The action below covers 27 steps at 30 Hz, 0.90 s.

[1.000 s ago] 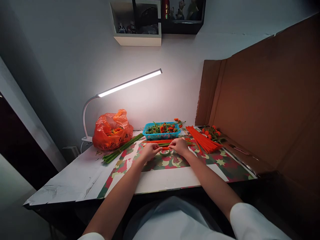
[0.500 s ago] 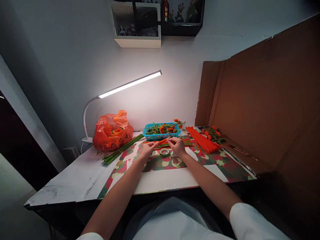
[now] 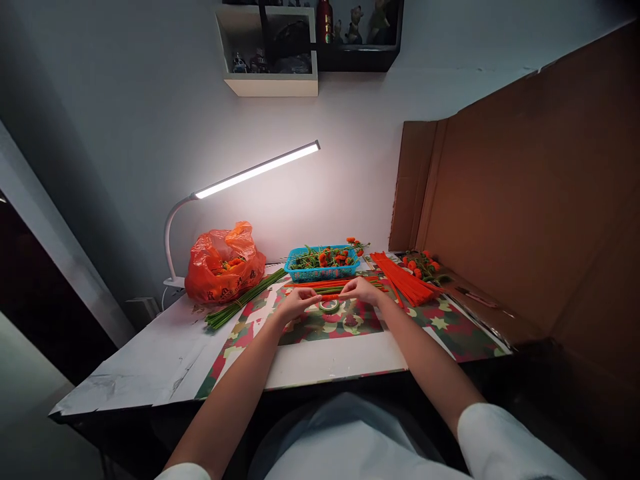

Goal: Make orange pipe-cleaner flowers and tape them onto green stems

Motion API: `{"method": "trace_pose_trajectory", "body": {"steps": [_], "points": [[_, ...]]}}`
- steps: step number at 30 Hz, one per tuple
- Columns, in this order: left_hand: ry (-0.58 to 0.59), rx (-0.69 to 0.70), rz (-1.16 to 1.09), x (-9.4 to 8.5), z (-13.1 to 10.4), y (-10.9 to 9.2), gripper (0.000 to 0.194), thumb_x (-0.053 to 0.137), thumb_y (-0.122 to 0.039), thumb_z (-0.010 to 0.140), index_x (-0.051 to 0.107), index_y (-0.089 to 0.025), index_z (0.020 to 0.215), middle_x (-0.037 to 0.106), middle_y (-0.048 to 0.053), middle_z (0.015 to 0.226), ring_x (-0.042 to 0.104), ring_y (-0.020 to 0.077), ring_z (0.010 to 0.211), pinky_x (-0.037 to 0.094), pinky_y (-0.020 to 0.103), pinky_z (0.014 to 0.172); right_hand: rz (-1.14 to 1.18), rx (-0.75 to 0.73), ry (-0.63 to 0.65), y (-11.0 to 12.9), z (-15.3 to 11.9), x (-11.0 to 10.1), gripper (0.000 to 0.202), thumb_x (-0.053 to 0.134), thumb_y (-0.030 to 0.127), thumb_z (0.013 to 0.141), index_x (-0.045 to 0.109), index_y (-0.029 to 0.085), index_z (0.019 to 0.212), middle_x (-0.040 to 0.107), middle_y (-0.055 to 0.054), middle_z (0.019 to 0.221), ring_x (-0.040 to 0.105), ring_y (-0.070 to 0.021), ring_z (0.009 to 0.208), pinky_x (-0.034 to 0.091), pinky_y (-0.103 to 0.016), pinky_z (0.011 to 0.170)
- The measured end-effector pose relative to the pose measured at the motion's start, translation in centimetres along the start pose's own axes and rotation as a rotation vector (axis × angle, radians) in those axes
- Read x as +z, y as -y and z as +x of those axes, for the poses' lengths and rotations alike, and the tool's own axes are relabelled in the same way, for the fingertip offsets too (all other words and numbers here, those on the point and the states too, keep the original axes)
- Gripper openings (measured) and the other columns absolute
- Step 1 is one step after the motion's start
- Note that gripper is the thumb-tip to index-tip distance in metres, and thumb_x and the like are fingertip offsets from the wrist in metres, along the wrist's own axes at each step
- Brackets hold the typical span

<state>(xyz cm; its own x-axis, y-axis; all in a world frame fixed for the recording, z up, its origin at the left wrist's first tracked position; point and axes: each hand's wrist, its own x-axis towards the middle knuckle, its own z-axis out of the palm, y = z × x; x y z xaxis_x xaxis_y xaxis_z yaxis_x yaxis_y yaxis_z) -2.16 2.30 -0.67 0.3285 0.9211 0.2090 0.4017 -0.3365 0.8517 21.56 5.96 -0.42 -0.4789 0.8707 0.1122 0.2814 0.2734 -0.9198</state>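
Observation:
Between the fingertips of my left hand [image 3: 297, 303] and my right hand [image 3: 362, 291] is a short orange pipe cleaner piece [image 3: 329, 297] that looks coiled. Each hand pinches one end, and it runs level from left to right. Just below it on the table lies a roll of green tape [image 3: 329, 308], partly hidden by the piece. Straight orange pipe cleaners [image 3: 303, 285] and green stems lie behind my fingers. A blue basket [image 3: 323, 274] stands behind them, filled with orange flowers on green stems.
A bundle of green stems [image 3: 240, 305] lies left, beside an orange plastic bag [image 3: 220, 273]. Fanned orange pipe cleaners [image 3: 407, 283] and more orange flowers [image 3: 423, 265] lie right. A lamp [image 3: 257, 170] reaches overhead. A cardboard wall [image 3: 505, 187] borders the right side.
My hands have moved apart and slightly toward me, so the orange piece now stretches between them over the tape roll. The view has shifted a little.

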Motion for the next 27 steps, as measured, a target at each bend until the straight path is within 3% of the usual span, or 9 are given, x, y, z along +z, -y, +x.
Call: {"method": "trace_pose_trajectory", "body": {"steps": [5,10,16,22,24,27], "points": [[0.031,-0.048,0.176,0.4,-0.1,0.0,0.048,0.065,-0.064,0.064,0.059,-0.016,0.064,0.041,-0.005,0.05,0.032,0.0074,0.044,0.022,0.022,0.042,-0.285,0.009,-0.095,-0.3,-0.2,0.2,0.024,0.081,0.037,0.054,0.072,0.015,0.059,0.065,-0.004,0.059,0.051,-0.0132,0.054,0.034,-0.026,0.054],[-0.043,-0.074,0.239,0.7,-0.3,-0.7,0.051,0.064,-0.067,0.062,0.056,-0.016,0.061,0.044,-0.004,0.049,0.035,0.0085,0.044,0.023,0.022,0.042,-0.627,-0.071,-0.285,0.6,-0.6,1.2,0.013,0.076,0.031,0.066,0.073,0.02,0.062,0.069,-0.002,0.064,0.059,-0.0158,0.066,0.036,-0.031,0.075],[-0.127,-0.089,0.263,0.9,-0.1,-1.0,0.051,0.062,-0.068,0.062,0.058,-0.017,0.061,0.044,-0.004,0.047,0.038,0.0101,0.043,0.024,0.023,0.044,-0.716,-0.137,-0.418,1.3,-0.9,2.1,0.017,0.071,0.031,0.075,0.07,0.02,0.063,0.071,-0.003,0.071,0.059,-0.0158,0.07,0.03,-0.034,0.082],[-0.304,-0.095,0.09,1.1,0.7,0.2,0.051,0.058,-0.068,0.065,0.056,-0.017,0.061,0.039,-0.005,0.047,0.034,0.0091,0.045,0.021,0.023,0.044,-0.609,-0.285,-0.629,1.1,-0.6,3.7,0.017,0.061,0.026,0.082,0.067,0.018,0.068,0.069,-0.004,0.075,0.059,-0.0171,0.075,0.031,-0.035,0.083],[-0.326,-0.092,-0.018,1.0,1.0,0.7,0.053,0.06,-0.069,0.062,0.057,-0.016,0.061,0.041,-0.005,0.05,0.033,0.0083,0.047,0.022,0.022,0.045,-0.462,-0.319,-0.65,0.9,-0.3,4.1,0.018,0.06,0.028,0.082,0.067,0.018,0.069,0.068,-0.005,0.073,0.059,-0.0174,0.073,0.034,-0.034,0.08],[-0.296,-0.168,-0.17,0.9,1.1,0.9,0.053,0.063,-0.069,0.06,0.055,-0.017,0.065,0.032,-0.008,0.048,0.023,0.0057,0.042,0.015,0.022,0.043,-0.055,-0.29,-0.562,0.7,0.3,4.1,0.022,0.062,0.038,0.077,0.067,0.018,0.071,0.066,-0.005,0.071,0.057,-0.0172,0.069,0.039,-0.031,0.07]]}}
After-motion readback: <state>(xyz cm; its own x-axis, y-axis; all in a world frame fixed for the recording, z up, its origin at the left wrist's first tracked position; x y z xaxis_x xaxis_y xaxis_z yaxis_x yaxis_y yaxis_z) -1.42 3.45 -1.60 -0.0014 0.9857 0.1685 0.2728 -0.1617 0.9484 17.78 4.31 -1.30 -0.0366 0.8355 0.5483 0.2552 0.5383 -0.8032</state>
